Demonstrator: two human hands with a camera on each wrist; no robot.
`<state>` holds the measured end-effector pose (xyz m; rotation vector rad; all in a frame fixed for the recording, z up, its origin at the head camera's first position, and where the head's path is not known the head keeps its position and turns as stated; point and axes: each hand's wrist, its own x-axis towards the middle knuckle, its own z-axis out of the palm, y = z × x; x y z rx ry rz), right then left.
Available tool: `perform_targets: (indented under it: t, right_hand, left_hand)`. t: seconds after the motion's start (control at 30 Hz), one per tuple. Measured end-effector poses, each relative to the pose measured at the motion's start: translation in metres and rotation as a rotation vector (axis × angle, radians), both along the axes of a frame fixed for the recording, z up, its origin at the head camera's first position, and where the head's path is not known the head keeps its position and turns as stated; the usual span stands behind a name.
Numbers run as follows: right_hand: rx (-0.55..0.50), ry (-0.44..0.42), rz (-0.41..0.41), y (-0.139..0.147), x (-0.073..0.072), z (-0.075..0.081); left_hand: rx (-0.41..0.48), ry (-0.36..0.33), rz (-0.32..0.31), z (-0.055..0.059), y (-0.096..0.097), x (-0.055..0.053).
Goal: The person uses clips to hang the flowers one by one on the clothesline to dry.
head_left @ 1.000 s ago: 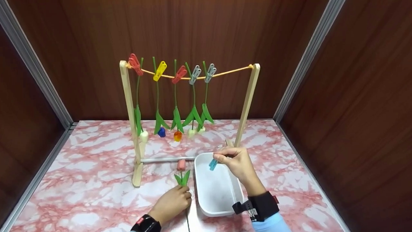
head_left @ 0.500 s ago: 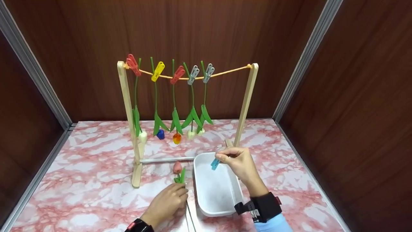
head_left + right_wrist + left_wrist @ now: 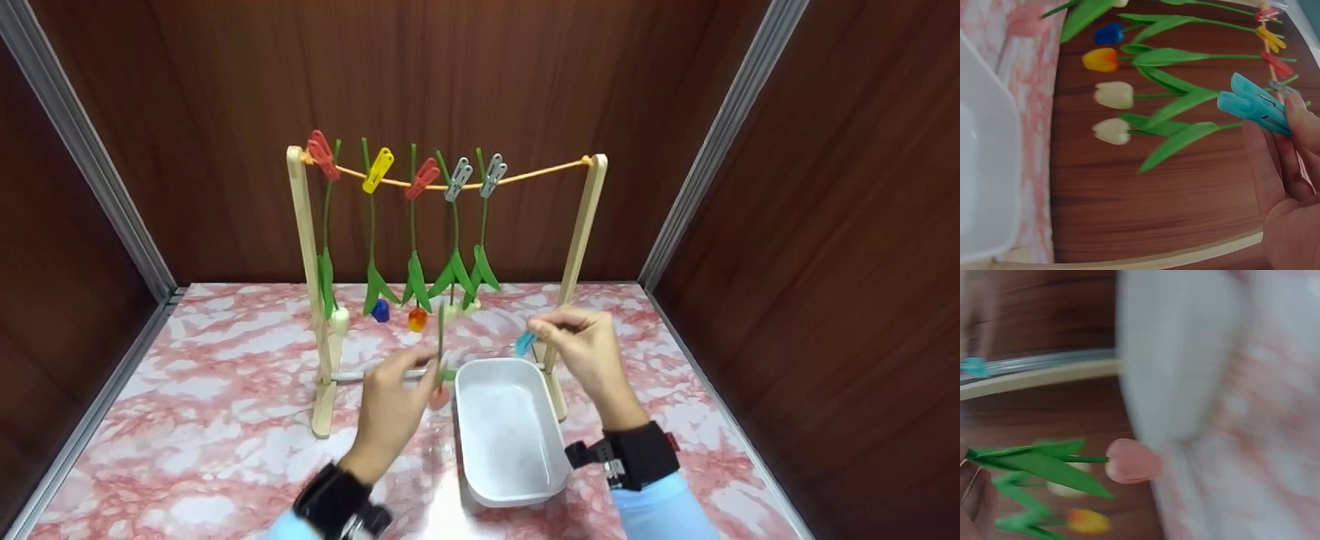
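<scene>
My left hand [image 3: 394,409] pinches a pink artificial tulip [image 3: 1133,461] by its stem, bloom down and stem end up, just left of the white tub. Between thumb and fingers of my right hand [image 3: 589,356] is a light blue clothespin [image 3: 1255,104], held over the tub's far right corner. Several tulips hang upside down from an orange cord [image 3: 547,174]. Two red pegs, a yellow peg [image 3: 378,170] and two grey pegs [image 3: 493,175] clip them there. Their blooms are white, blue [image 3: 1108,34] and orange-yellow [image 3: 1100,59].
The cord runs between two wooden posts [image 3: 307,262] joined low down by a pale rod [image 3: 349,376]. A white plastic tub [image 3: 514,499] stands on the pink marbled table [image 3: 202,420] in front of the right post. Brown wood-grain panels [image 3: 480,67] enclose the table.
My left hand has lifted the pink tulip off the table and turned it bloom down. My right hand, still pinching the blue clothespin, has moved up and slightly right.
</scene>
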<state>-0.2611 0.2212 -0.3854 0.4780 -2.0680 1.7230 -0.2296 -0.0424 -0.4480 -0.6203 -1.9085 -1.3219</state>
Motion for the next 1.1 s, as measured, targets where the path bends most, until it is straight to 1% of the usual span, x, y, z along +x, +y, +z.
perform_targets:
  t: [0.1, 0.17, 0.2, 0.3, 0.43, 0.57, 0.7, 0.83, 0.9, 0.97, 1.1]
  right_hand:
    - [0.005, 0.058, 0.006, 0.003, -0.007, 0.017]
    - [0.006, 0.091, 0.007, 0.006, -0.012, 0.03]
    - [0.012, 0.108, 0.004, 0.007, -0.015, 0.037]
    - [0.02, 0.152, -0.015, 0.01, -0.023, 0.059]
    - [0.017, 0.225, -0.047, 0.014, -0.035, 0.091]
    - [0.001, 0.311, -0.074, 0.014, -0.05, 0.124]
    - [-0.031, 0.366, -0.111, 0.011, -0.065, 0.155]
    - [-0.052, 0.35, -0.132, 0.009, -0.077, 0.177]
    - [-0.052, 0.324, -0.127, 0.008, -0.084, 0.184]
    - [-0.044, 0.289, -0.122, 0.007, -0.09, 0.189]
    - [-0.013, 0.246, -0.107, 0.004, -0.101, 0.196]
  left_hand:
    - [0.11, -0.057, -0.06, 0.038, 0.012, -0.01]
    - [0.155, -0.078, -0.096, 0.059, 0.021, -0.02]
    - [0.162, -0.083, -0.105, 0.067, 0.025, -0.026]
    - [0.168, -0.12, -0.132, 0.087, 0.036, -0.043]
    - [0.152, -0.196, -0.15, 0.104, 0.049, -0.064]
    - [0.121, -0.261, -0.175, 0.116, 0.063, -0.08]
    - [0.083, -0.349, -0.184, 0.122, 0.079, -0.096]
    - [0.067, -0.445, -0.17, 0.12, 0.093, -0.109]
    - [0.06, -0.473, -0.151, 0.118, 0.098, -0.115]
    - [0.059, -0.48, -0.134, 0.117, 0.102, -0.119]
    - [0.055, -0.453, -0.108, 0.119, 0.11, -0.128]
